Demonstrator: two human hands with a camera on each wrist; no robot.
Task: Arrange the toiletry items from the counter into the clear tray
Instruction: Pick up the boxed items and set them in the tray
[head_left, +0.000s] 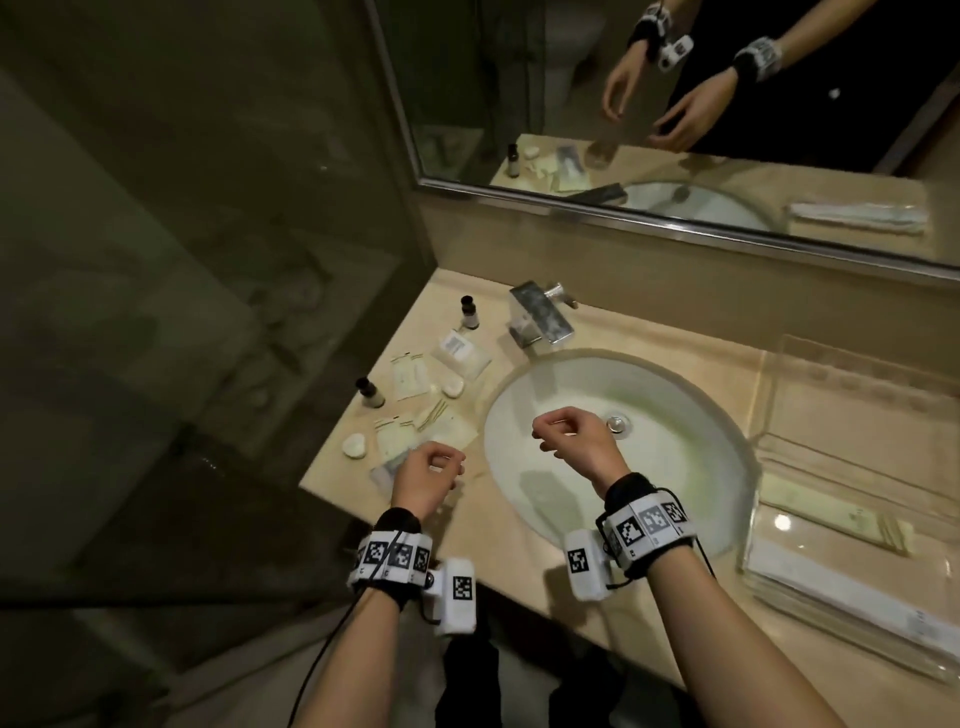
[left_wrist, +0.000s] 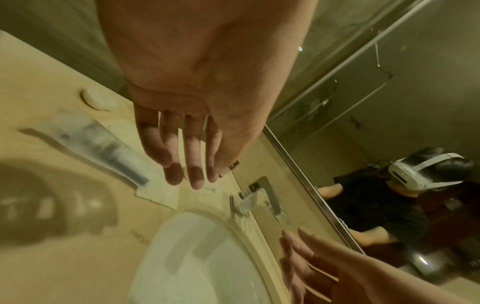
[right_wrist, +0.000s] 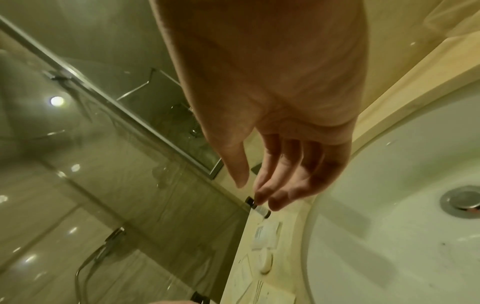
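Toiletries lie on the beige counter (head_left: 519, 561) left of the sink: two small black-capped bottles (head_left: 470, 312) (head_left: 370, 392), two round soaps (head_left: 452, 385) (head_left: 355, 446), a clear sachet (head_left: 464, 353) and several flat paper packets (head_left: 410, 379). The clear tray (head_left: 852, 374) stands right of the sink and holds a long white packet (head_left: 852, 597) and a beige packet (head_left: 836, 519). My left hand (head_left: 441, 462) (left_wrist: 187, 174) hovers over the front packets, fingers relaxed and empty. My right hand (head_left: 545, 428) (right_wrist: 250, 190) hangs over the basin, loosely curled and empty.
The white basin (head_left: 649, 467) with its drain (head_left: 617, 423) fills the counter's middle, and a chrome faucet (head_left: 540, 317) stands behind it. A mirror (head_left: 675, 104) runs along the back wall. A glass shower wall (head_left: 208, 260) closes off the left side.
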